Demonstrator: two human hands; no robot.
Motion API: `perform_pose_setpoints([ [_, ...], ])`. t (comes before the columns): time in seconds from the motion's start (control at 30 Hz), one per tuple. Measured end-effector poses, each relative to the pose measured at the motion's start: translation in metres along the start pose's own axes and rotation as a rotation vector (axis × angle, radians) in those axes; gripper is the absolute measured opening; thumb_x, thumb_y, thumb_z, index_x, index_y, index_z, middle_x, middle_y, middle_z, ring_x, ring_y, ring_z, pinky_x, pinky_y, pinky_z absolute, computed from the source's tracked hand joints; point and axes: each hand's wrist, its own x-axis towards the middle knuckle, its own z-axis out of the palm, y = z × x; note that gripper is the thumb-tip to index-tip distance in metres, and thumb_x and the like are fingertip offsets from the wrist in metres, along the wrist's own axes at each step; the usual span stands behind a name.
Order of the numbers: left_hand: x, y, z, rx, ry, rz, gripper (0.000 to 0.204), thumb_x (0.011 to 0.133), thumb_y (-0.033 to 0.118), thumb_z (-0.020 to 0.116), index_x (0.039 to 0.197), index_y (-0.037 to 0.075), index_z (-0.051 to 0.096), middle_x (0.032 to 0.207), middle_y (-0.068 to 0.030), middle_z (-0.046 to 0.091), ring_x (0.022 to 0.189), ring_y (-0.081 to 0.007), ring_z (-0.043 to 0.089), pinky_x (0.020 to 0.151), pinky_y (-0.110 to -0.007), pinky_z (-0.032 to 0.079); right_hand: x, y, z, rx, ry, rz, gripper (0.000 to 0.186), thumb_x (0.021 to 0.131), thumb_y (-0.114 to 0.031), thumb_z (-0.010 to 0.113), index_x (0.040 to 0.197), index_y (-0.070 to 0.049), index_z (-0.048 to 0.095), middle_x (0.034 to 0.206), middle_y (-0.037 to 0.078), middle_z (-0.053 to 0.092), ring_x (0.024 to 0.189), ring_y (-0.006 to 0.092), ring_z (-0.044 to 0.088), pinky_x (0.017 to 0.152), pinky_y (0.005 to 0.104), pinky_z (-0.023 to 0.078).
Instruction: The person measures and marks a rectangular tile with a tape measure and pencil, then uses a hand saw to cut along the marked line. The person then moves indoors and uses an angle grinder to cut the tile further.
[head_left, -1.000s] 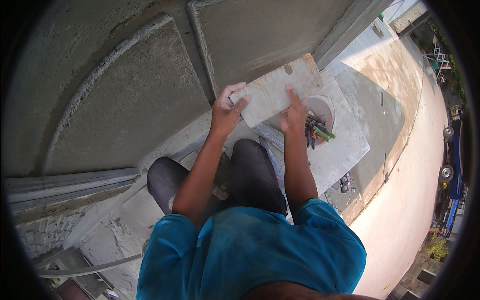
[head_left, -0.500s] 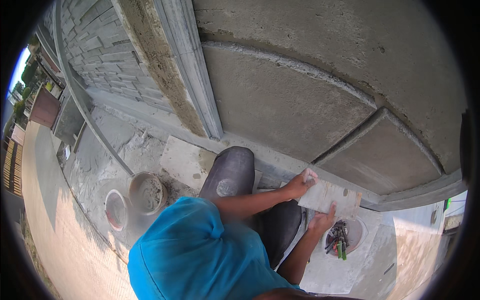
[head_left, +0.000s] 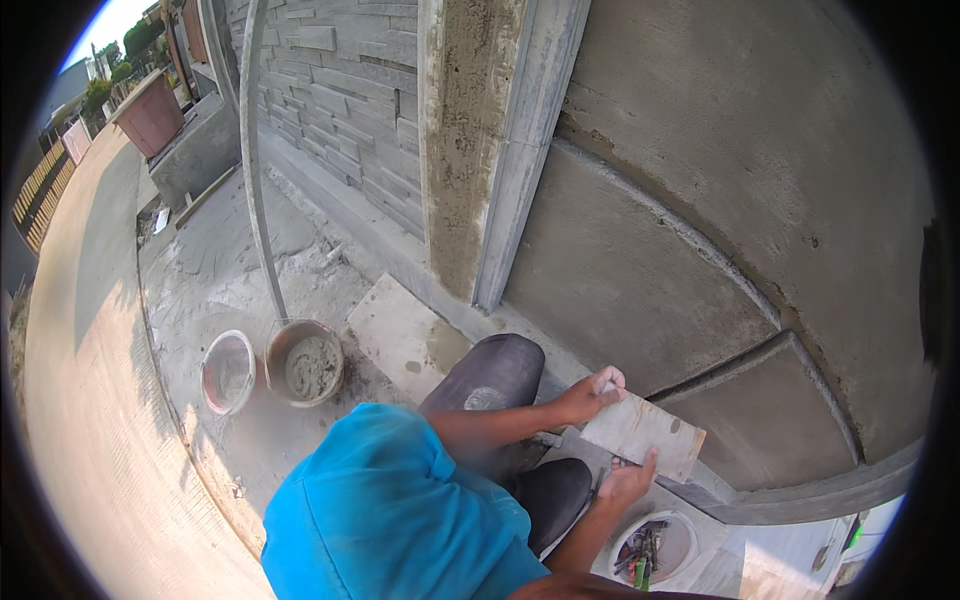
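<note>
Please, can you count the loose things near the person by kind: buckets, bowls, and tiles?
Buckets: 2, one with mortar and a paler one beside it.
Bowls: 1, a white bowl with small tools inside.
Tiles: 2, one tile held by the left hand and right hand, and one flat slab on the ground.
Total: 5

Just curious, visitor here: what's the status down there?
Both hands, left hand and right hand, gripping the tile. Tile against wall. Nothing blocking.
</note>
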Motion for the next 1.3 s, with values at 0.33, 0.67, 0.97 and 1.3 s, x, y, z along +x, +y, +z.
perform_pose_setpoints([
  [0.33, -0.007, 0.007, -0.009, -0.073, 0.097, -0.076, 0.035, 0.101, 0.038, 0.058, 0.111, 0.006, 0.066, 0.109, -0.0077, 0.066, 0.104, -0.0144, 0.059, 0.091, -0.030, 0.045, -0.013, 0.004, -0.001, 0.033, 0.005, -0.022, 0.058, 0.089, -0.044, 0.071, 0.135, -0.015, 0.052, 0.127, -0.001, 0.058, 0.107, 0.0158, 0.049, 0.081, 0.0361, 0.033],
  [0.67, -0.011, 0.004, -0.023, -0.067, 0.223, -0.191, 0.045, 0.097, 0.047, 0.057, 0.104, 0.004, 0.069, 0.102, -0.0100, 0.068, 0.100, -0.0189, 0.061, 0.088, -0.035, 0.045, -0.014, 0.015, -0.007, -0.052, -0.064, 0.016, 0.061, 0.092, -0.046, 0.067, 0.140, -0.014, 0.048, 0.128, 0.000, 0.054, 0.103, 0.0173, 0.046, 0.081, 0.0365, 0.032],
  [0.97, -0.012, 0.003, -0.024, -0.029, 0.276, -0.129, 0.042, 0.096, 0.044, 0.059, 0.100, 0.003, 0.071, 0.098, -0.0117, 0.070, 0.093, -0.0219, 0.064, 0.087, -0.035, 0.047, -0.031, 0.006, 0.011, 0.050, -0.074, 0.052, 0.053, 0.092, -0.045, 0.067, 0.135, -0.017, 0.050, 0.124, 0.000, 0.055, 0.101, 0.0158, 0.045, 0.079, 0.0362, 0.031],
  [1.3, -0.020, 0.003, -0.068, -0.121, 0.261, -0.206, 0.054, 0.093, 0.049, 0.067, 0.116, 0.000, 0.070, 0.114, -0.0123, 0.070, 0.107, -0.0225, 0.064, 0.094, -0.036, 0.049, -0.019, -0.002, -0.011, -0.215, -0.118, 0.042, 0.077, 0.093, -0.039, 0.067, 0.152, -0.006, 0.031, 0.143, 0.011, 0.045, 0.120, 0.0252, 0.042, 0.086, 0.0403, 0.032],
])
